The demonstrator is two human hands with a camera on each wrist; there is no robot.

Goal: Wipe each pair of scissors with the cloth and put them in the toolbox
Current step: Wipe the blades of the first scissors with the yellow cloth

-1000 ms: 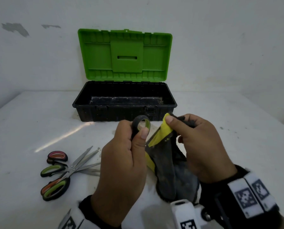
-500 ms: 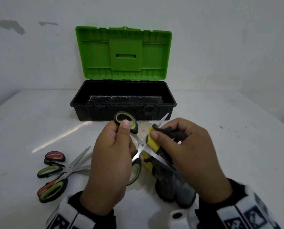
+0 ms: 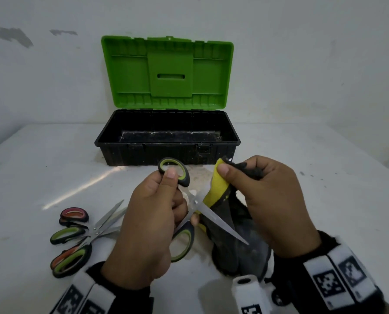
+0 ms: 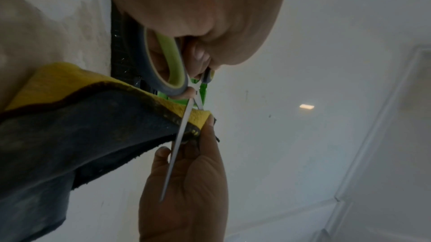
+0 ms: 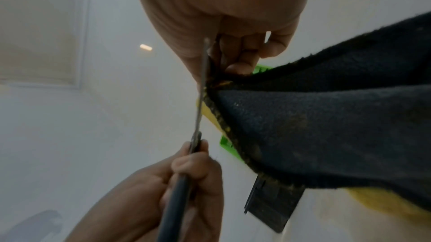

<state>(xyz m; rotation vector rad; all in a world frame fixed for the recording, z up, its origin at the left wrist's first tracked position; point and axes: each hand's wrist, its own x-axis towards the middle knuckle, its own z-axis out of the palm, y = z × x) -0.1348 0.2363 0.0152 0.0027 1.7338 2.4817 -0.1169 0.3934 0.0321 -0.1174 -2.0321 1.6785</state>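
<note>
My left hand [image 3: 166, 200] grips a pair of green-and-black scissors [image 3: 197, 206] by the handles, blades spread apart above the table. One blade [image 3: 223, 225] points down to the right; the other runs up into the cloth. My right hand [image 3: 245, 177] pinches the yellow-and-dark-grey cloth [image 3: 218, 184] round that upper blade. The rest of the cloth hangs down below my right hand. In the left wrist view the scissors [image 4: 179, 135] cross the cloth [image 4: 93, 117] edge. In the right wrist view a blade [image 5: 201, 89] runs past the cloth [image 5: 326, 117]. The black toolbox [image 3: 166, 155] stands open behind, green lid up.
Three more pairs of scissors [image 3: 80, 236] lie in a heap on the white table [image 3: 324, 189] at the front left, with red, green and orange handles. The toolbox lid [image 3: 167, 71] leans against the white wall.
The scissors have been opened out, one blade now swinging down to the right. My right hand with the cloth has slid up along the upper blade towards its tip.
</note>
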